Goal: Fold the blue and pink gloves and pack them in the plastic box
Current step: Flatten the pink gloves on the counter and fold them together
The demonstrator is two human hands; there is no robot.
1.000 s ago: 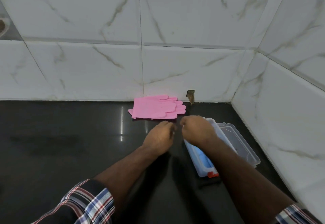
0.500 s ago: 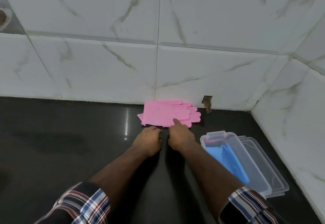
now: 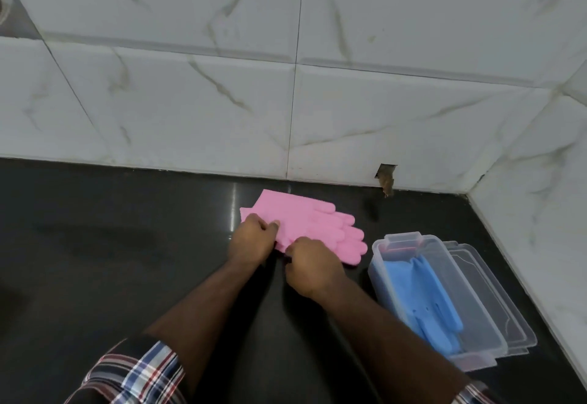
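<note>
Here both hands, left hand (image 3: 252, 240) and right hand (image 3: 313, 265), pinch the near edge of the pink gloves (image 3: 313, 224); blue gloves (image 3: 425, 295) lie in the plastic box (image 3: 470, 302) at right.

Black glossy worktop (image 3: 111, 260) is running up to white marble-look wall tiles (image 3: 190, 102), catching light glare. Chipped hole (image 3: 385, 178) is showing at tile base. Clear lid (image 3: 495, 302) is lying flat near side wall (image 3: 546, 197).
</note>
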